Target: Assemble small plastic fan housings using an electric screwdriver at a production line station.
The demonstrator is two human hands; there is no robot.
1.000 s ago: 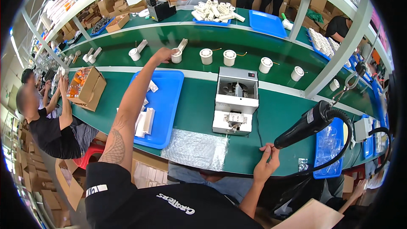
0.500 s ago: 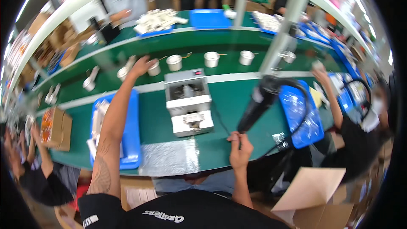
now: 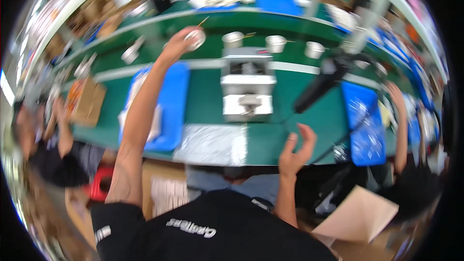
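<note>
Over the green conveyor strip, my left hand (image 3: 181,44) is closed round a white round cup-shaped part (image 3: 197,40), tilted, with a thin orange wire sticking up from it. My right hand (image 3: 296,152) holds nothing; its thumb and fingers are spread above the near edge of the bench. Just beyond it hangs a black stick-shaped power tool (image 3: 316,89), apart from the fingers. Between my hands stands a grey-and-white boxy machine (image 3: 247,87) with an open top bay. More white cups (image 3: 276,44) with short wires stand in a row on the strip behind it.
A blue tray (image 3: 176,84) with white parts lies under my left forearm, beside a silvery bubble-wrap sheet (image 3: 212,144). At right is another blue tray (image 3: 365,125) of clear bags. A carton (image 3: 89,101) stands at left. Co-workers' arms reach in from both sides.
My left hand has picked the white cup up off the strip. My right hand has let go of the black tool and opened. The whole view has shifted, with some blur.
</note>
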